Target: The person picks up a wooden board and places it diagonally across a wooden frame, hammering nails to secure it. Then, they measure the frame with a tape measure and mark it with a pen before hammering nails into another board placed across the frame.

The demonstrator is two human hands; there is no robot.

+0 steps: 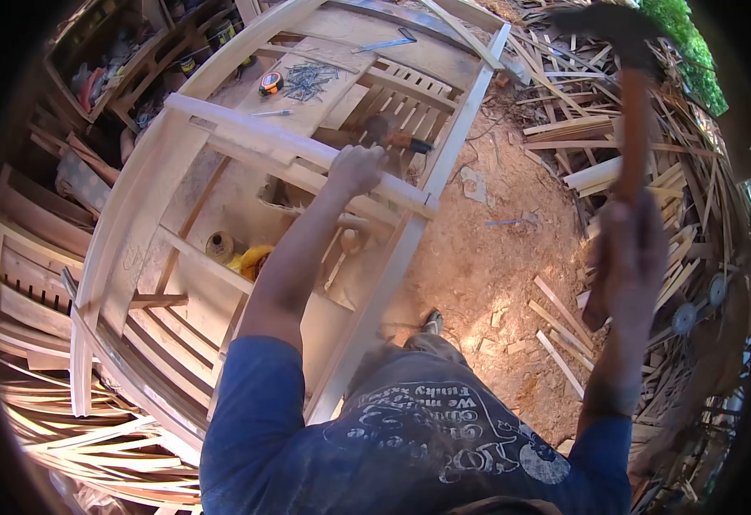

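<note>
The right hand (631,249) grips a brown wooden-handled hammer (629,103) raised high, heavy at its dark head so best held low, while the left hand (355,168) is closed on a pale, stiff wooden slat (294,146) that probably stays put if pressed down.

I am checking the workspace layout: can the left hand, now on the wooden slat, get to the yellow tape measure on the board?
Probably yes. The left hand grips the slat; the tape measure lies beyond it on the board, with nothing standing between, though the hand must let go.
</note>
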